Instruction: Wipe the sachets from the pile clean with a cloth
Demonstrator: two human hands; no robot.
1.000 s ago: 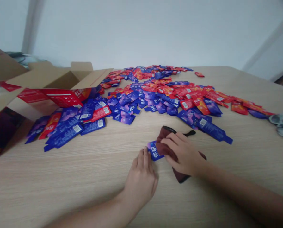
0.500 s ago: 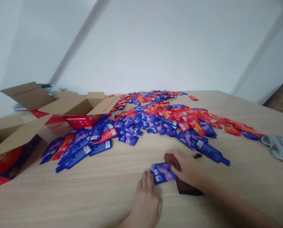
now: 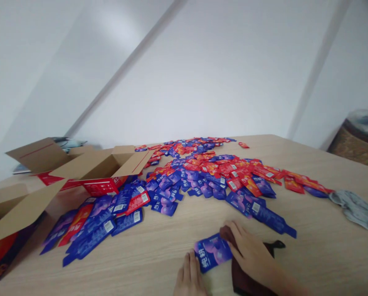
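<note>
Head view, low over the wooden table [image 3: 140,271]. Your right hand [image 3: 251,257] lies flat at about 5 o'clock, fingers together and pressed onto a dark maroon cloth [image 3: 248,279] — palm down on it, not curled round it. Its fingertips reach the right end of a single purple sachet [image 3: 213,255] that lies flat on the table, white characters up, just left of the cloth. Your left hand [image 3: 188,279] sits at 6 o'clock, cut off by the bottom edge; two or three fingers are stretched out side by side, tips touching the sachet's near left corner, holding nothing. Beyond, from 12 toward 2 o'clock, a wide scatter of red and purple sachets [image 3: 214,172] covers the table — a looser purple bunch [image 3: 100,224] lies at 9 o'clock. At 9 to 10 o'clock stands an open cardboard box [image 3: 88,164], flaps out. A crumpled grey cloth [image 3: 356,209] rests at 3 o'clock, well apart from your hands.
</note>
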